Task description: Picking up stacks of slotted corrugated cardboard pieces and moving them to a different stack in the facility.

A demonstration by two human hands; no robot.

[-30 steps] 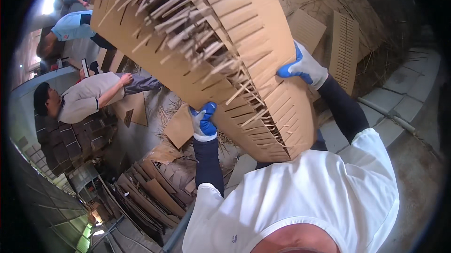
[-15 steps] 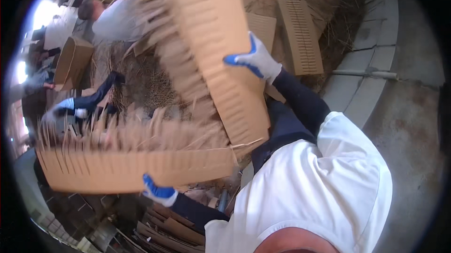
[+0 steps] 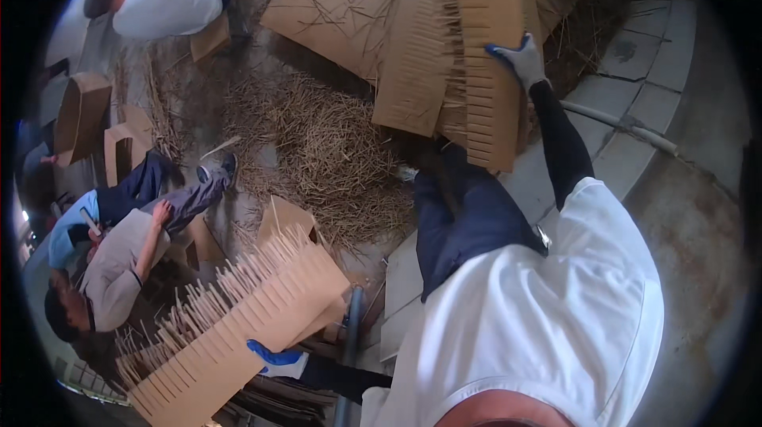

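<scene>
My left hand (image 3: 274, 359), in a blue-and-white coated glove, grips the edge of a slotted cardboard sheet (image 3: 230, 340). Thin cardboard strips stick up along that sheet's far side. At the upper right my right hand (image 3: 520, 62), gloved the same way, holds the edge of another long slotted cardboard sheet (image 3: 486, 70), its thumb on the face and the other fingers hidden behind. The two sheets are well apart. Close beside the right-hand one is a further slotted cardboard piece (image 3: 409, 70), touched by neither hand.
A heap of thin cardboard strips (image 3: 337, 153) covers the floor ahead. Flat cardboard (image 3: 333, 10) with strips on it lies beyond. Several people are at the left, one in a grey shirt (image 3: 119, 260) near my left-hand sheet. A pipe (image 3: 349, 348) stands by my left forearm; pale blocks (image 3: 635, 54) line the right.
The two sheets, close together at a corner before, have swung apart. The right one moved right and stands steeper; the left one moved lower and now tilts. My hands still grip them.
</scene>
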